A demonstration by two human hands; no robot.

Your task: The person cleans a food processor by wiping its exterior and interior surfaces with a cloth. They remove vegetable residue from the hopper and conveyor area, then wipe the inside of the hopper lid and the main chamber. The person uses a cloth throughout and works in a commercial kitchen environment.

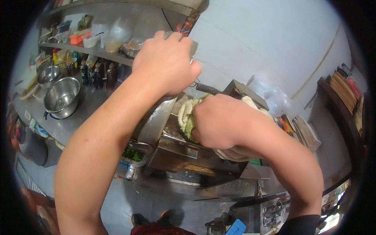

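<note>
My left hand [167,61] is raised with its fingers curled over a grey metal object [194,50]. Most of that object is hidden behind the hand, so its kind is unclear. Lower and to the right, my right hand [220,122] is closed on a bunched, pale yellow-green towel [186,114]. The towel also shows past the wrist on both sides. Beneath it is a dark, stained metal appliance [176,158] with a raised rectangular part. A coiled metal spring [207,88] shows just above my right hand.
To the left, a steel counter [91,102] carries a steel mixing bowl [62,98] and several dark bottles [111,76]. A shelf [85,48] above holds tubs. A container of chopped greens [133,154] is by my left forearm. A metal box [246,92] and plastic bags [270,91] lie beyond my right hand.
</note>
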